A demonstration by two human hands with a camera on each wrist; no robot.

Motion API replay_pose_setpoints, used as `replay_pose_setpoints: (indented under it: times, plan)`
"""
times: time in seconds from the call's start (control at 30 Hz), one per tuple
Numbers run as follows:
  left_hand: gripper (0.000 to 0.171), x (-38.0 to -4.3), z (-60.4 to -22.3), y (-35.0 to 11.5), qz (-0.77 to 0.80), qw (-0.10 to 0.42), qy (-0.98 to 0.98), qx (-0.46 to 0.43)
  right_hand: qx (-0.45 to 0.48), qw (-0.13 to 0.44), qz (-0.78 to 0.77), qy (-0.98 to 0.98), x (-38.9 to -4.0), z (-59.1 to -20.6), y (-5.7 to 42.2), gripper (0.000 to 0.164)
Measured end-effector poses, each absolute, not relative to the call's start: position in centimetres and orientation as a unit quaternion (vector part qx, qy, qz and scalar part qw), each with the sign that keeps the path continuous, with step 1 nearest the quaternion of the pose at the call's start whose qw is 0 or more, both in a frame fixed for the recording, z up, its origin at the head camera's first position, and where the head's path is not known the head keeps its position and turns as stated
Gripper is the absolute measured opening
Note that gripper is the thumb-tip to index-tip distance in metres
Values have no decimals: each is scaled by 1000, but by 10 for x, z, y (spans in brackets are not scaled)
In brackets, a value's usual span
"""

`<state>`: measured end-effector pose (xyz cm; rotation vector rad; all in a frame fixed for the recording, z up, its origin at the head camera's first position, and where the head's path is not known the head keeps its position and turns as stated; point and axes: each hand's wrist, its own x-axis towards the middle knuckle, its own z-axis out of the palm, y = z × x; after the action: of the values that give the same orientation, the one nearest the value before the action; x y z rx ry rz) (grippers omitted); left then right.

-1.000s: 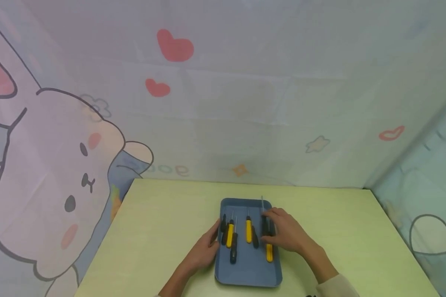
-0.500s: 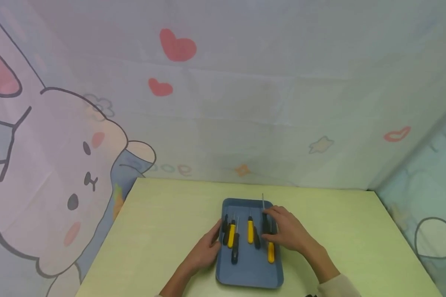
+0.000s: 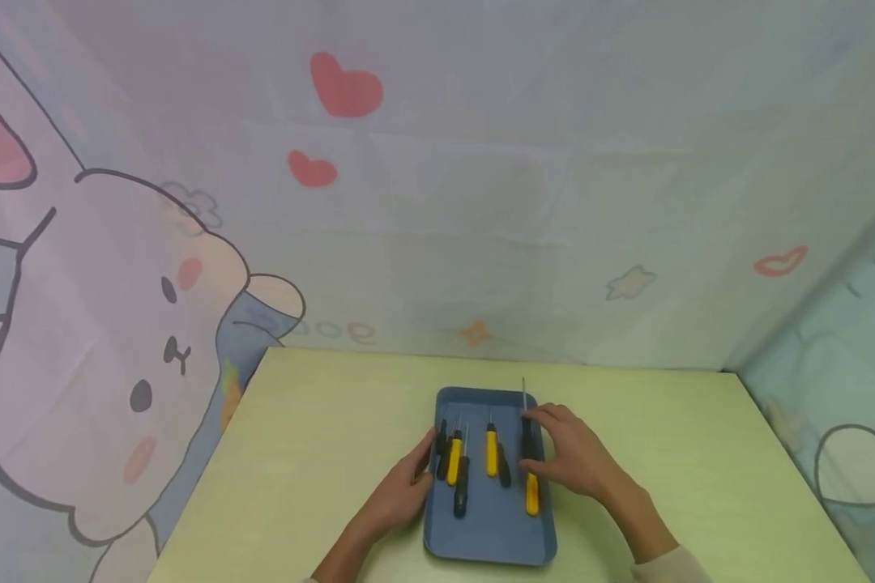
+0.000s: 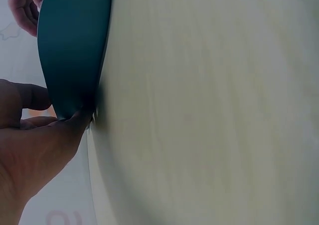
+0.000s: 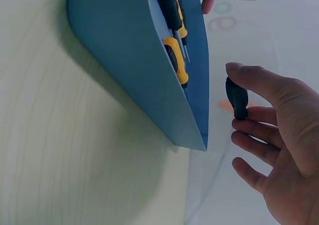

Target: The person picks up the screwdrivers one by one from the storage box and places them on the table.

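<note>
A blue-grey tray (image 3: 488, 541) with raised walls holds several screwdrivers. On its left side my left hand (image 3: 399, 495) grips the rim; the left wrist view shows its fingers at the tray wall (image 4: 75, 45). Over the tray's right side, my right hand (image 3: 579, 455) pinches a black-handled screwdriver (image 5: 238, 99) between thumb and fingers, its shaft pointing away past the far rim. Below that hand lies a yellow-handled screwdriver (image 3: 531, 495). Mid-tray are another yellow screwdriver (image 3: 492, 453) and a small black-handled one (image 3: 505, 468). A larger black-handled screwdriver (image 3: 461, 490) lies with others on the left.
The tray stands on a pale yellow-green table (image 3: 321, 421). A cloth backdrop (image 3: 481, 194) printed with hearts and a rabbit hangs behind it and along the sides.
My right hand has shifted slightly to the right with the black-handled screwdriver. The left hand stays at the tray's left rim, and the other screwdrivers lie as before.
</note>
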<state>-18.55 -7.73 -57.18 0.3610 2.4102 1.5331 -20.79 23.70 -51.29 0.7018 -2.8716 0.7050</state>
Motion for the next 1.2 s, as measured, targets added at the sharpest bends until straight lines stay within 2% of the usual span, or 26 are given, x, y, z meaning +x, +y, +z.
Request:
replay_pose_setpoints:
  times: [0.47, 0.73, 1.2]
  plan:
    - [69, -185, -571, -77, 540, 153, 818, 124, 215, 59, 234, -946, -202, -518, 248, 70]
    - [68, -183, -570, -76, 534, 139, 823, 134, 212, 66, 238, -946, -202, -513, 251, 69]
    - [67, -185, -570, -79, 536, 144, 821, 131, 207, 66, 233, -948, -204, -512, 259, 70]
